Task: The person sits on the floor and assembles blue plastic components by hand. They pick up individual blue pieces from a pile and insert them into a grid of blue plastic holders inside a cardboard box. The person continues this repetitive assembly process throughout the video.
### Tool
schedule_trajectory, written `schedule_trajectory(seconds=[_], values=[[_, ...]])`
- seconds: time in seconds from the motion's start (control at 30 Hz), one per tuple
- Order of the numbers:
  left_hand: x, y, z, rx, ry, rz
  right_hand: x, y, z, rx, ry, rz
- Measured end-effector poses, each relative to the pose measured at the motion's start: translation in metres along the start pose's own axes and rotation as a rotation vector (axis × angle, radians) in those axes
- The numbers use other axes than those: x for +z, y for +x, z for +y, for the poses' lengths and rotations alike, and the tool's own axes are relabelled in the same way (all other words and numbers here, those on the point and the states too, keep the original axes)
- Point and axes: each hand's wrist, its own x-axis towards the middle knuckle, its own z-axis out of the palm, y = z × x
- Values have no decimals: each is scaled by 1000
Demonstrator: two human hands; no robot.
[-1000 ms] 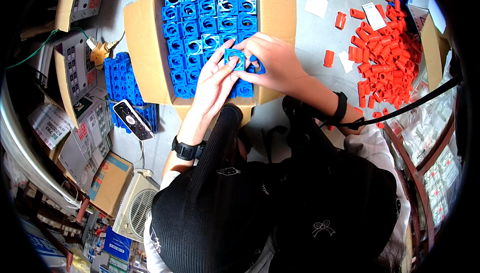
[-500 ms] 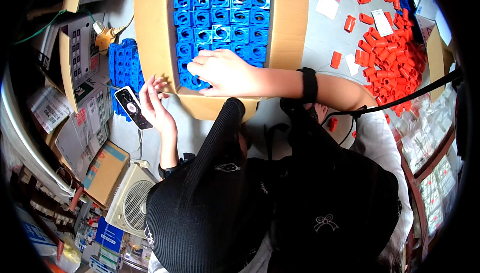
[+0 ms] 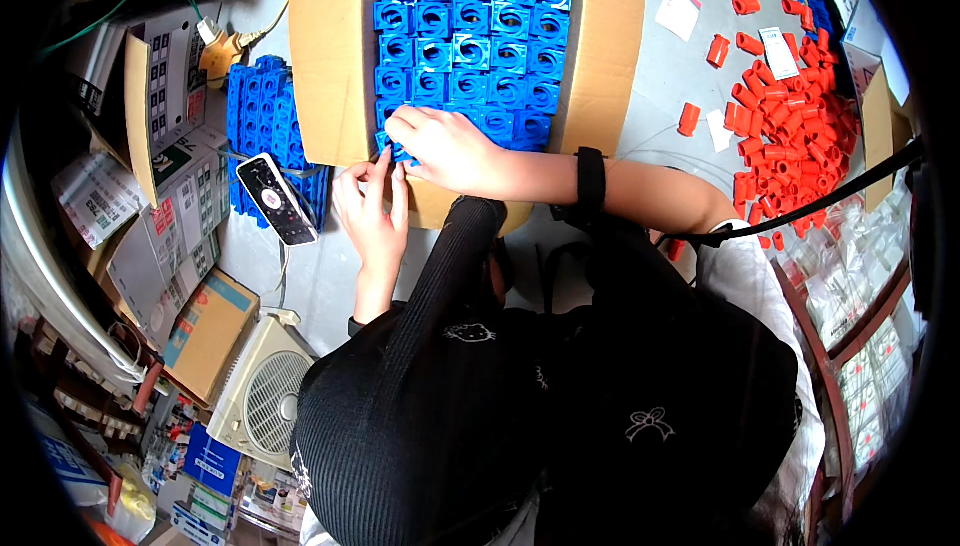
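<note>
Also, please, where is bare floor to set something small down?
Grey floor shows between the carton's right flap and the loose red pieces; a narrower strip lies between the phone and the left forearm. Crowded: inside the carton, packed with blue parts, and the red heap.

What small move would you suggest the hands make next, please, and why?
I would perhaps settle the partly hidden blue piece into the near-left corner of the box: the right hand partly covers it, the left hand is close beside it, and the other blue pieces sit in rows.
</note>
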Motion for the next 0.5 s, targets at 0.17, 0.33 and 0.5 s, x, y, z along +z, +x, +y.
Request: schedule_trajectory(seconds=[0.17,0.33,0.5], values=[[-5,-1,1,25,109,20,-3,-3,-4,-16,69,-11],[-2,1,-2,30,136,28,-5,-3,0,7,101,-46],[-9,9,11,-4,171,-1,-35,-7,-3,30,328,-9]])
